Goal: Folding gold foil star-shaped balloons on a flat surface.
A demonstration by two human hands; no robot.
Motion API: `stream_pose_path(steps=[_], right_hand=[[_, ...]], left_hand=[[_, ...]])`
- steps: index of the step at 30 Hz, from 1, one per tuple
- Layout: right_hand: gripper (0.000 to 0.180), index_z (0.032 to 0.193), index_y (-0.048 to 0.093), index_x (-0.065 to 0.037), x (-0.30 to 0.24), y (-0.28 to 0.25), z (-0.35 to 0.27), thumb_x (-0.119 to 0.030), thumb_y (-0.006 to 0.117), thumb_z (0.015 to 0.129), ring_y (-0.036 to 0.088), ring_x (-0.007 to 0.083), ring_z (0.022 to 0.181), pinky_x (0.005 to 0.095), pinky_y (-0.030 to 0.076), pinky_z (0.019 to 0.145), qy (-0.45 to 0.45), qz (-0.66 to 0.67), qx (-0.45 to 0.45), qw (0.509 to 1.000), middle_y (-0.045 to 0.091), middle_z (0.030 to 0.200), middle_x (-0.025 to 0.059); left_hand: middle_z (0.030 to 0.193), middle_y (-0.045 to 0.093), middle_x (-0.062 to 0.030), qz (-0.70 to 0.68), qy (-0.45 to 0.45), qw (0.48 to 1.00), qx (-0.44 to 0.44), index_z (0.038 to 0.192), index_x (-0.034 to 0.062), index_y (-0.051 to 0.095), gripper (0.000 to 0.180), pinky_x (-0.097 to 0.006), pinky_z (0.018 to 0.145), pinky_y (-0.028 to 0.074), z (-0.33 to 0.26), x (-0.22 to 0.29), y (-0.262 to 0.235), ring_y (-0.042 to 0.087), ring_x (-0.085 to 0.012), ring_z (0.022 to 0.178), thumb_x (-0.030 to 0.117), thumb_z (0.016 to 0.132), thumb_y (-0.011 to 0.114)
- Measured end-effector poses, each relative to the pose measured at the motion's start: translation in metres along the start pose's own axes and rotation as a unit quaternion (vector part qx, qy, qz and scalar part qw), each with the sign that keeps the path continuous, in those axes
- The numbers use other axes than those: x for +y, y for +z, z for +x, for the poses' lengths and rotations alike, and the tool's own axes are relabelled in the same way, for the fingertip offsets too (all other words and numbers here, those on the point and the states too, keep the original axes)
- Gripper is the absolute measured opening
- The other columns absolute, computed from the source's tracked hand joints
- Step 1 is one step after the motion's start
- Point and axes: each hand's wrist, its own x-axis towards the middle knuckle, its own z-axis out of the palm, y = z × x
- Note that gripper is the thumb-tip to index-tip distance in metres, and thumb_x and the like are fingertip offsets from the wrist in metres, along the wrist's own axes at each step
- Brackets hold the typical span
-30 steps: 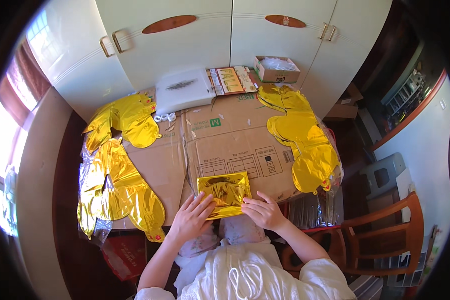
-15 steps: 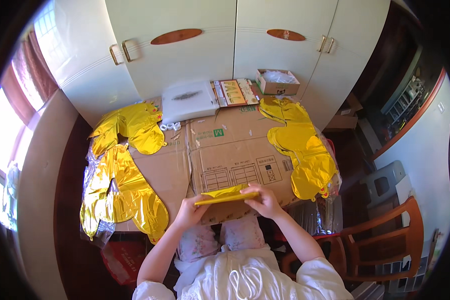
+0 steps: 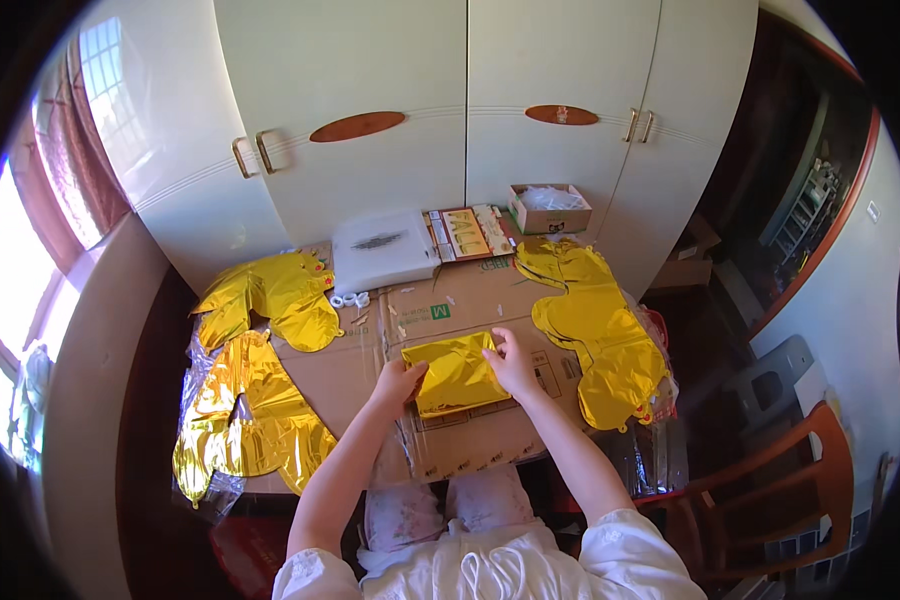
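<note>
A gold foil balloon (image 3: 457, 378), folded into a flat rectangle, is spread between my two hands over the near middle of the cardboard. My left hand (image 3: 402, 384) pinches its left edge. At its upper right edge, my right hand (image 3: 511, 364) grips it, thumb in front and fingers behind. Flat gold foil balloons lie to either side: one pile (image 3: 295, 305) at the far left, another (image 3: 255, 420) at the near left, and a stack of curved ones (image 3: 605, 345) on the right.
Flattened cardboard (image 3: 345, 375) covers the table. At the back are a white plastic packet (image 3: 385, 245), a printed flat pack (image 3: 465, 232), a small box of clear plastic (image 3: 550, 208) and white ribbon rolls (image 3: 350, 299). A wooden chair (image 3: 830, 480) stands right; white cabinets (image 3: 350, 60) rise behind.
My hands have moved forward over the cardboard with the folded balloon. Its broad face now shows, where before it appeared nearly edge-on. The view has tilted up slightly.
</note>
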Motion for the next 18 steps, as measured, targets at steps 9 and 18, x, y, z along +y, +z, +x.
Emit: stream_pose_path(steps=[9,18], right_hand=[[0.045,0.13,0.046,-0.005,-0.017,-0.003,-0.024,-0.019,0.061,0.09,0.066,0.0411,0.076,0.0506,0.054,0.064,-0.08,-0.206,0.039,0.975,0.067,0.097,0.0224],[0.031,0.118,0.058,-0.008,-0.02,-0.011,-0.029,-0.02,0.062,0.089,0.068,0.0341,0.077,0.0446,0.056,0.062,-0.077,-0.281,0.02,0.956,0.068,0.097,0.0158]], left_hand=[[0.133,0.052,-0.023,0.567,0.335,0.721,0.215,0.132,-0.0022,0.05,0.06,-0.046,0.107,0.039,-0.07,0.011,0.06,0.049,-0.0379,0.127,0.028,0.083,0.066],[0.151,0.036,-0.0202,0.619,0.317,0.707,0.131,0.145,0.0176,0.045,0.074,-0.063,0.113,0.016,-0.056,-0.012,0.085,0.025,-0.0446,0.142,0.063,0.087,0.051]])
